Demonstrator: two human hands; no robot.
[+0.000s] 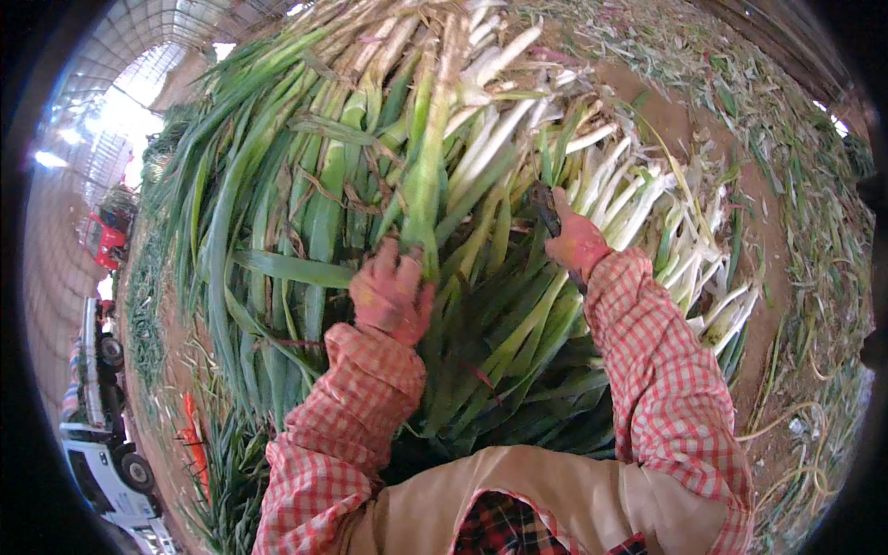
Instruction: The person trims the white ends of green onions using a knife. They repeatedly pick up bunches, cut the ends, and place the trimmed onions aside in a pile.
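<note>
Before me lies a large pile of Welsh onions (pixel 326 180), with green leaves spread to the left and white stalk ends toward the right. My left hand (pixel 392 295) is closed around the green part of one Welsh onion (pixel 429 159), whose brownish root end points away from me. In my right hand (pixel 579 239) is a dark-handled tool (pixel 544 205), probably a knife; its blade is hard to make out among the leaves. Trimmed-looking white stalks (pixel 628 208) lie just right of this hand.
Leaf scraps (pixel 749 90) litter the ground behind and to the right. A pale hose or cord (pixel 805 472) curls at lower right. Orange material (pixel 195 444) lies at lower left. A truck (pixel 114 472) and a red vehicle (pixel 104 239) stand farther left under an arched roof.
</note>
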